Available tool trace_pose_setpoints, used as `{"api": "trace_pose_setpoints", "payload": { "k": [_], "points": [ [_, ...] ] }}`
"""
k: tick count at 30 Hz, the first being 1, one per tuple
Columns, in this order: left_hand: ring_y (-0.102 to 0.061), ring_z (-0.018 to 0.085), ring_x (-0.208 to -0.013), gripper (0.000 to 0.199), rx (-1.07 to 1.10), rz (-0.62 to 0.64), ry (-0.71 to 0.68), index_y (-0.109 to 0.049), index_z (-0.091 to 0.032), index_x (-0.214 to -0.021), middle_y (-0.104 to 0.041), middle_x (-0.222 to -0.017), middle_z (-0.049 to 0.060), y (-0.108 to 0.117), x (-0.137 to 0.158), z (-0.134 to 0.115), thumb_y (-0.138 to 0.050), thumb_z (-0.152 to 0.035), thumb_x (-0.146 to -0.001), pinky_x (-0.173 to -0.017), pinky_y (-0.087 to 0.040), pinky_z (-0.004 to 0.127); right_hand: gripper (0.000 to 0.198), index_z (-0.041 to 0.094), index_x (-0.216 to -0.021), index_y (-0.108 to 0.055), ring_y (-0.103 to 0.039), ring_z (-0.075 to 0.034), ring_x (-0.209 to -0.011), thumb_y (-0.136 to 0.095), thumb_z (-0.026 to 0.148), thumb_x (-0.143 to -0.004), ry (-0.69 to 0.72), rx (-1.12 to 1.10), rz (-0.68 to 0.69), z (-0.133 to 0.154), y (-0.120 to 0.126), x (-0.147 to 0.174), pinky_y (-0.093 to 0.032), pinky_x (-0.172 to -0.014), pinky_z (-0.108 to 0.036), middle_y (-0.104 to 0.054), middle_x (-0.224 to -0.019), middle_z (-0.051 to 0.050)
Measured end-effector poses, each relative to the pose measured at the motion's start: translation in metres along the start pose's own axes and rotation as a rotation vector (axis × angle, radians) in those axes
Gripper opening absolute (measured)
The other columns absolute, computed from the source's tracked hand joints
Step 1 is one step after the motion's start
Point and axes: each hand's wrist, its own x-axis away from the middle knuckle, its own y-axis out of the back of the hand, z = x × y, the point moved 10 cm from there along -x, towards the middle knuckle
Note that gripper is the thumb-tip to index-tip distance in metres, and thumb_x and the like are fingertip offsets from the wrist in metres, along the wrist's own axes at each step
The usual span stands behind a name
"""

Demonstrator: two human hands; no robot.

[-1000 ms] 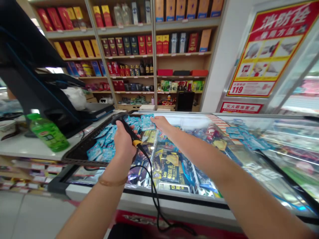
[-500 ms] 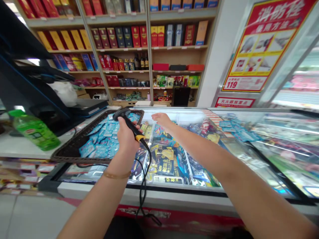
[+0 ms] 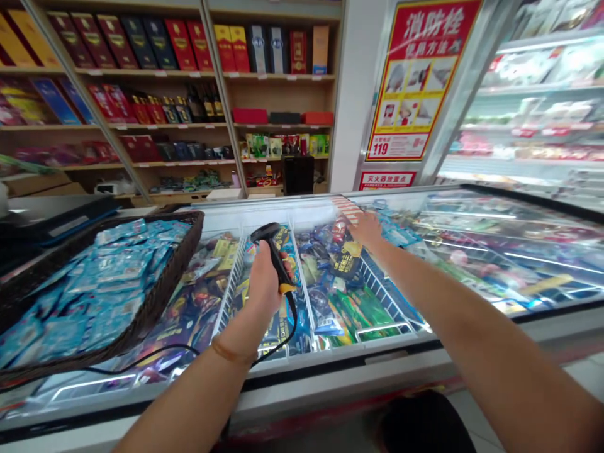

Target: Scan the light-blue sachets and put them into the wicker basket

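Observation:
In my left hand (image 3: 267, 277) is a black handheld barcode scanner (image 3: 278, 261) with a yellow band near its cord. It is held over the open part of a chest freezer, above the white wire baskets (image 3: 304, 296). My right hand (image 3: 368, 229) is stretched to the far side, fingers extended and slightly blurred. It is beside a red-and-white striped strip (image 3: 346, 207) and several blue packets (image 3: 399, 234) on the freezer glass. Whether the fingertips touch them I cannot tell. Frozen snack packages (image 3: 349, 258) lie below.
A dark woven basket (image 3: 182, 251) filled with blue packets (image 3: 113, 270) stands on the freezer at left. The scanner's black cord (image 3: 141, 360) runs along the front. Shelves with boxed bottles (image 3: 179, 44) rise behind. Freezer glass (image 3: 509, 251) extends right.
My view has swung right and closer to the freezer. My right hand has moved right, towards the striped strip and blue packets. The scanner stays in my left hand.

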Motion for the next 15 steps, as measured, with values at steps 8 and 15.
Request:
{"api": "trace_pose_setpoints", "payload": {
  "k": [8, 15],
  "points": [
    [-0.060, 0.014, -0.051, 0.050, -0.161, 0.114, -0.051, -0.058, -0.021, -0.096, -0.062, -0.069, -0.001, -0.003, 0.010, 0.010, -0.067, -0.069, -0.086, -0.040, -0.044, 0.023, 0.072, 0.013, -0.143, -0.061, -0.046, -0.045, -0.142, -0.050, 0.068, -0.098, -0.088, 0.094, 0.154, -0.031, -0.028, -0.010, -0.028, -0.116, -0.063, -0.052, -0.148, -0.032],
    [-0.060, 0.012, -0.050, 0.055, -0.208, 0.169, -0.004, -0.054, -0.021, -0.092, -0.062, -0.070, -0.002, -0.007, 0.014, 0.018, -0.068, -0.074, -0.082, -0.041, -0.042, 0.023, 0.055, 0.021, -0.124, -0.073, -0.042, -0.040, -0.146, -0.046, 0.063, -0.100, 0.003, 0.074, 0.131, 0.002, -0.023, 0.013, -0.026, -0.119, -0.064, -0.059, -0.144, -0.019]
  ]
}}
